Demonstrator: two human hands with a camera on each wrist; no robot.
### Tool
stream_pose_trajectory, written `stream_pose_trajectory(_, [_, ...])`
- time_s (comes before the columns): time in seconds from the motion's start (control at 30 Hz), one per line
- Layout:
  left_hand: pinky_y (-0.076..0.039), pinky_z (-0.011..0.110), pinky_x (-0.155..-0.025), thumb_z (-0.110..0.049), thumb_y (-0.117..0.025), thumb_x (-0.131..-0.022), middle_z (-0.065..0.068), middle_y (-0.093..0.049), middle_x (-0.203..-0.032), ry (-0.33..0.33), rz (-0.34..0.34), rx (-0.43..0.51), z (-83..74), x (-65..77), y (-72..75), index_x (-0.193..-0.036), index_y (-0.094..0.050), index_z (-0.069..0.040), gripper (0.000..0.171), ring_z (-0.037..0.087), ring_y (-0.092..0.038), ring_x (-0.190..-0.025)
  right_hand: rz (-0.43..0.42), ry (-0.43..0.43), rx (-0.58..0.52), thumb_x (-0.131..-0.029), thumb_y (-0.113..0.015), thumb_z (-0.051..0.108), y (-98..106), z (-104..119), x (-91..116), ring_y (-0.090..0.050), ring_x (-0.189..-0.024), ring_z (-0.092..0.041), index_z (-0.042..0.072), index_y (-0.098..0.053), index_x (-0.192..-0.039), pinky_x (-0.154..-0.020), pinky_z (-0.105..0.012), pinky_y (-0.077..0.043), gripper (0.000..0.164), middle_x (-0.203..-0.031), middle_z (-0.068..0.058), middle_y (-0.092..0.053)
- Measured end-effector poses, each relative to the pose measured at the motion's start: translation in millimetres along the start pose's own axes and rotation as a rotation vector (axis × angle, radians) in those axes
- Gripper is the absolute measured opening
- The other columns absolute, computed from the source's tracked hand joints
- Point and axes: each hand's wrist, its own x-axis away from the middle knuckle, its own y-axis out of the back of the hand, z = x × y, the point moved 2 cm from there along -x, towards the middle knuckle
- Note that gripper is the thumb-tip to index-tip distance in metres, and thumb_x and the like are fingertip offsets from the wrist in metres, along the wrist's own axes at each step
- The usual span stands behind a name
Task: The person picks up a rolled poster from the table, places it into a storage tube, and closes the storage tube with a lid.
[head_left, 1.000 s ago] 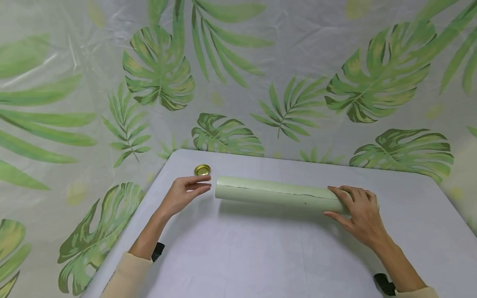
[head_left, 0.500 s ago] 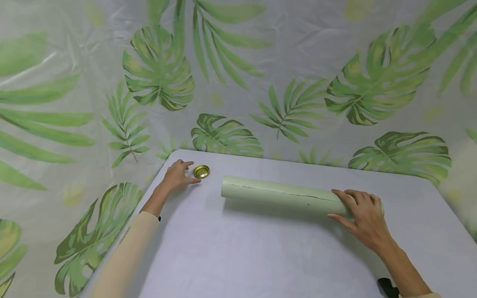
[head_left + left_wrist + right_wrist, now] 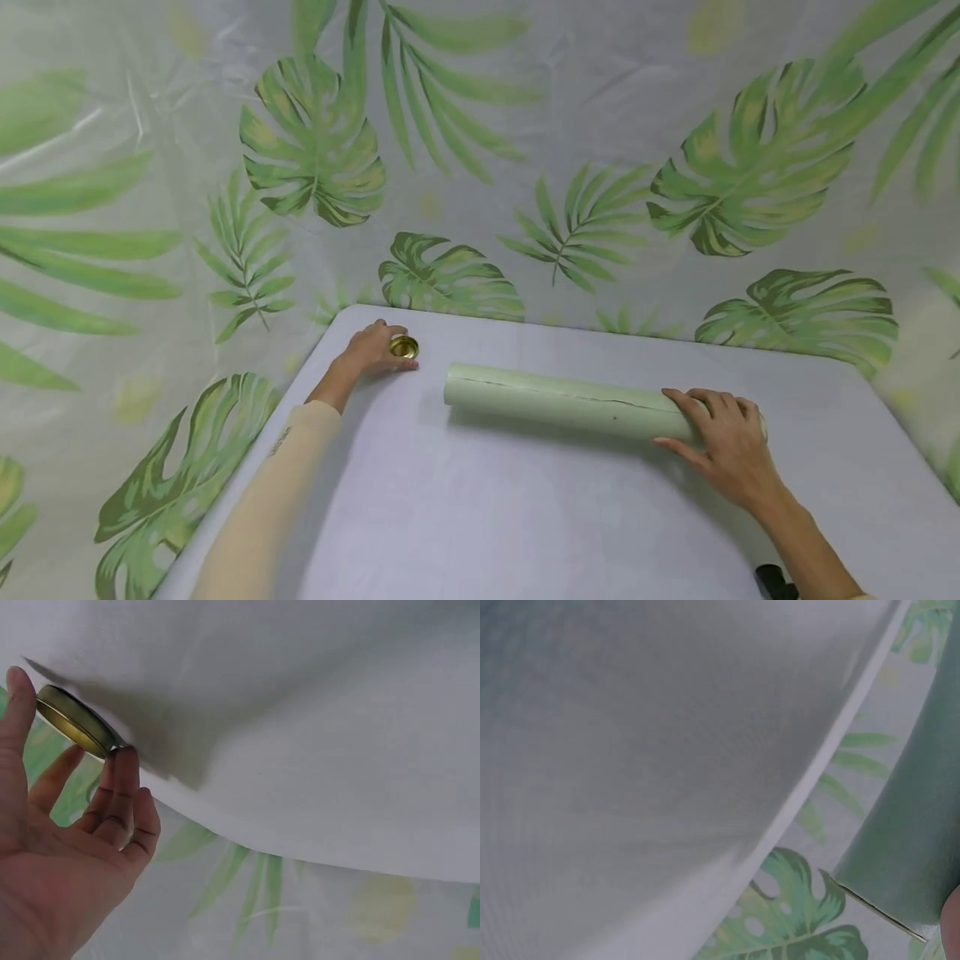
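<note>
A round gold-coloured metal lid [image 3: 404,347] is near the table's far left corner. My left hand [image 3: 369,348] pinches it by the rim; in the left wrist view the lid [image 3: 75,724] is tilted between the thumb and fingertips of the left hand [image 3: 82,862]. My right hand [image 3: 729,442] grips the right end of a long pale green tube [image 3: 562,402], which has a dark seam line along its side. The tube lies crosswise above the table, with a shadow under it. In the right wrist view only one end of the tube [image 3: 900,840] and a sliver of a finger show.
A white table [image 3: 525,517] with rounded corners carries the work. Behind and beside it hangs a pale sheet [image 3: 465,192] printed with green leaves, close to the table's back edge [image 3: 600,331].
My left hand has moved from beside the tube's left end to the lid and taken hold of it. The right hand and tube have shifted only slightly.
</note>
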Motion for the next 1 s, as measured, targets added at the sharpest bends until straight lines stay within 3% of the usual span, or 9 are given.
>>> stream_pose_trajectory(0.17, [-0.054,0.058,-0.092,-0.047,-0.078,-0.091,0.029,-0.059,-0.129,0.004,-0.013,-0.084,-5.1,-1.6,3.0,-0.144,-0.059,-0.004,0.071,0.045,-0.063,-0.112,-0.011,0.003,0.01,-0.093,-0.032,0.085,-0.5,-0.6,-3.6,-0.06,-0.099,-0.046,0.014,-0.067,-0.134,-0.085,-0.065,-0.041,0.089,-0.111,-0.023,-0.067])
stream_pose_trajectory(0.3, [-0.053,0.057,-0.095,-0.043,-0.079,-0.092,0.029,-0.059,-0.13,0.015,-0.02,-0.048,-4.3,2.7,3.2,-0.145,-0.057,-0.003,0.07,0.044,-0.062,-0.114,-0.017,-0.002,0.016,-0.093,-0.032,0.085,-0.8,-0.8,-5.2,-0.06,-0.099,-0.047,0.014,-0.068,-0.133,-0.084,-0.066,-0.041,0.089,-0.111,-0.023,-0.067])
stream_pose_trajectory(0.53, [-0.057,0.048,-0.091,-0.029,-0.081,-0.092,0.028,-0.062,-0.134,-0.058,-0.029,0.258,-9.3,30.7,7.9,-0.145,-0.055,0.0,0.066,0.035,-0.07,-0.107,-0.019,0.0,0.015,-0.093,-0.033,0.085,-1.5,0.4,-6.7,-0.06,-0.1,-0.047,0.013,-0.068,-0.132,-0.085,-0.066,-0.041,0.089,-0.111,-0.024,-0.066])
stream_pose_trajectory(0.73, [-0.058,0.035,-0.082,-0.03,-0.082,-0.091,0.013,-0.065,-0.138,-0.155,-0.015,0.488,-27.0,57.7,12.3,-0.148,-0.055,-0.009,0.067,0.025,-0.071,-0.107,-0.019,-0.003,0.01,-0.093,-0.033,0.085,-3.2,1.3,-7.2,-0.06,-0.101,-0.047,0.014,-0.068,-0.133,-0.086,-0.066,-0.041,0.088,-0.112,-0.023,-0.066])
stream_pose_trajectory(1.0, [-0.057,0.032,-0.09,-0.017,-0.077,-0.095,0.013,-0.059,-0.146,-0.304,0.097,0.754,-49.2,74.7,11.1,-0.154,-0.051,-0.018,0.064,0.024,-0.072,-0.112,-0.017,-0.003,-0.017,-0.093,-0.034,0.084,-6.4,4.9,-7.4,-0.059,-0.102,-0.045,0.015,-0.067,-0.135,-0.087,-0.066,-0.04,0.088,-0.113,-0.023,-0.066])
